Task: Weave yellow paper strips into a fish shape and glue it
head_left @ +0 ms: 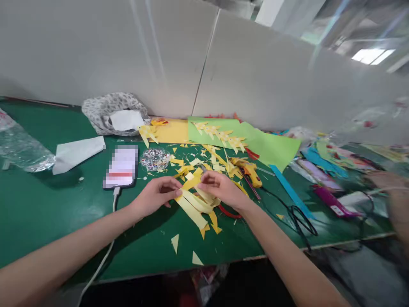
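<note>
My left hand (161,192) pinches the near end of a bunch of yellow felt strips (194,207) between thumb and fingers. On the other side, my right hand (220,187) has its fingers closed on the same strips, which hang forward over the table edge side. Behind my hands lies a pile of yellow scraps (196,162). A yellow glue gun (247,170) rests just right of my right hand. Part of a red ring-shaped handle (229,212) shows under my right wrist.
A phone (120,167) with a white cable lies left, beside a round dish of small beads (155,159). A plastic bottle (24,143) is at far left. Green sheets (268,143) with yellow cut pieces lean at the wall. Another person's arm (398,200) is at right.
</note>
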Demonstrator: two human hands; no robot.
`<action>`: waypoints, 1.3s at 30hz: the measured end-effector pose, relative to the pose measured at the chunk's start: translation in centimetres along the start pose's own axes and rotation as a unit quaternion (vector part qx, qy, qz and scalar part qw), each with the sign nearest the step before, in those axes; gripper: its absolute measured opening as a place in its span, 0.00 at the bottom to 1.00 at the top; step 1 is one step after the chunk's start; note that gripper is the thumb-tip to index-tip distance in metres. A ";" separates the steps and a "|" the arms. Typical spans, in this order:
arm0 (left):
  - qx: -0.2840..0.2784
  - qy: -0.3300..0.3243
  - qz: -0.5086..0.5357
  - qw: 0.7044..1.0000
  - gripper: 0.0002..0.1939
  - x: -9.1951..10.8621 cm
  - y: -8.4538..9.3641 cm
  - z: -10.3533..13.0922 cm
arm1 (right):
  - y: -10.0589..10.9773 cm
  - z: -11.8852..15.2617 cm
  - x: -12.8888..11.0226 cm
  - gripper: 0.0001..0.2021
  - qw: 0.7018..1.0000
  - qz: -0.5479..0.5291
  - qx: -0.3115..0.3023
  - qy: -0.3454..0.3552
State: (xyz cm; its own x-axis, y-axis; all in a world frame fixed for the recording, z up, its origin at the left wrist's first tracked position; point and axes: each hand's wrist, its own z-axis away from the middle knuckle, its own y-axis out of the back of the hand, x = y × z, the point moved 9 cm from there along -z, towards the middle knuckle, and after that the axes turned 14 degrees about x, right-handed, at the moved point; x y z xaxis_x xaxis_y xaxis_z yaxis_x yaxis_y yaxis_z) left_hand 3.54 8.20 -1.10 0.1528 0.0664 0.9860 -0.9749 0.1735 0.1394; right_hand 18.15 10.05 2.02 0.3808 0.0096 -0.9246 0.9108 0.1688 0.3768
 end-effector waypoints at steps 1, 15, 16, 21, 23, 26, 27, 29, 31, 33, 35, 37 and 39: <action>0.001 0.000 0.004 1.000 0.12 0.0 0.0 0.0 | -0.1 0.2 -0.1 0.12 1.000 0.009 -0.003 -0.002; 0.022 0.031 0.029 0.999 0.12 0.5 0.1 0.2 | -0.2 1.1 -0.5 0.17 0.998 -0.002 0.062 -0.018; 0.026 0.031 0.031 0.999 0.12 0.5 0.2 0.2 | -0.2 1.0 -0.5 0.16 0.998 0.000 0.068 -0.011; 0.039 0.034 0.034 0.998 0.14 0.5 0.4 0.3 | -0.1 1.0 -0.4 0.15 0.998 -0.011 0.064 0.010; 0.042 0.040 0.029 0.998 0.14 0.5 0.4 0.3 | -0.1 1.0 -0.4 0.16 0.998 -0.015 0.064 0.009; 0.048 0.050 0.023 0.997 0.14 0.5 0.5 0.4 | -0.5 1.1 -0.4 0.17 0.998 -0.006 0.069 0.007; 0.049 0.053 0.022 0.997 0.14 0.6 0.5 0.4 | -0.7 1.2 -0.5 0.17 0.997 -0.002 0.071 0.010; 0.048 0.058 0.020 0.997 0.14 0.7 0.5 0.5 | -1.0 1.2 -0.6 0.16 0.997 0.007 0.075 0.018; 0.046 0.061 0.020 0.997 0.14 0.7 0.5 0.5 | -1.2 1.3 -0.5 0.15 0.997 0.010 0.075 0.016; 0.041 0.063 0.020 0.997 0.14 0.7 0.4 0.5 | -1.4 1.3 -0.4 0.15 0.997 0.008 0.074 0.009; 0.036 0.062 0.014 0.997 0.15 0.4 0.4 0.4 | -1.5 1.4 -0.4 0.15 0.998 0.005 0.069 0.005; 0.032 0.059 0.003 0.998 0.15 0.1 0.3 0.3 | -1.6 1.5 -0.5 0.15 0.998 0.002 0.064 0.004; 0.030 0.058 -0.001 0.998 0.14 -0.3 0.3 0.2 | -1.7 1.5 -0.5 0.15 0.998 0.004 0.061 0.003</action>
State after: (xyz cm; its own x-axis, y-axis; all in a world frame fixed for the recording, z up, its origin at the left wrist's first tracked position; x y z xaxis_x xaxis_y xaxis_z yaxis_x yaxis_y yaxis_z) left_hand 3.18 8.06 -1.35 0.1696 0.1794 0.9691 -0.9819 0.1154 0.1504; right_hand 16.66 8.27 1.97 0.3880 0.0170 -0.9215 0.9203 0.0476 0.3883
